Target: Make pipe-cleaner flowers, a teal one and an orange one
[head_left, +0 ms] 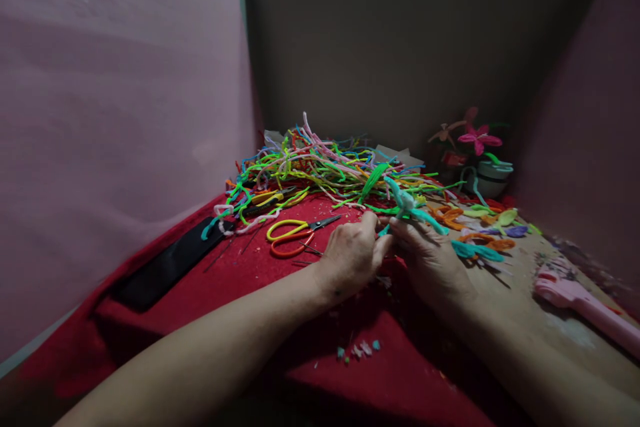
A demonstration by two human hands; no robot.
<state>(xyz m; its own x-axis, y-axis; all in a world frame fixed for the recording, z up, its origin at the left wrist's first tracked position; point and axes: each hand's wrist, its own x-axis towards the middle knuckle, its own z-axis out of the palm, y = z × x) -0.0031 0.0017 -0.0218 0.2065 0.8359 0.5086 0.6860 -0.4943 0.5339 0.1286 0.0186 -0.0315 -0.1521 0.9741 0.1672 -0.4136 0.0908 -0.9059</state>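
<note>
In the head view a turquoise pipe-cleaner flower [406,201] stands up between my two hands, its petals spreading above the fingers. My right hand [435,260] is closed on its lower part from the right. From the left, my left hand [353,250] pinches at the flower's base, where a short bit of turquoise shows between the fingers; the exact grip is hidden. A green pipe-cleaner leaf [374,181] rises just behind. Left of my left hand lie scissors [295,233] with one yellow and one orange handle, blades half apart.
A heap of coloured pipe cleaners [320,163] covers the back. Yellow-handled pliers [267,199] and a black phone [173,263] lie left on red cloth [240,300]. Right are looped pieces [480,250], a pink tool [583,300] and a pot [493,177] with pink flowers. Scraps [360,350] lie in front.
</note>
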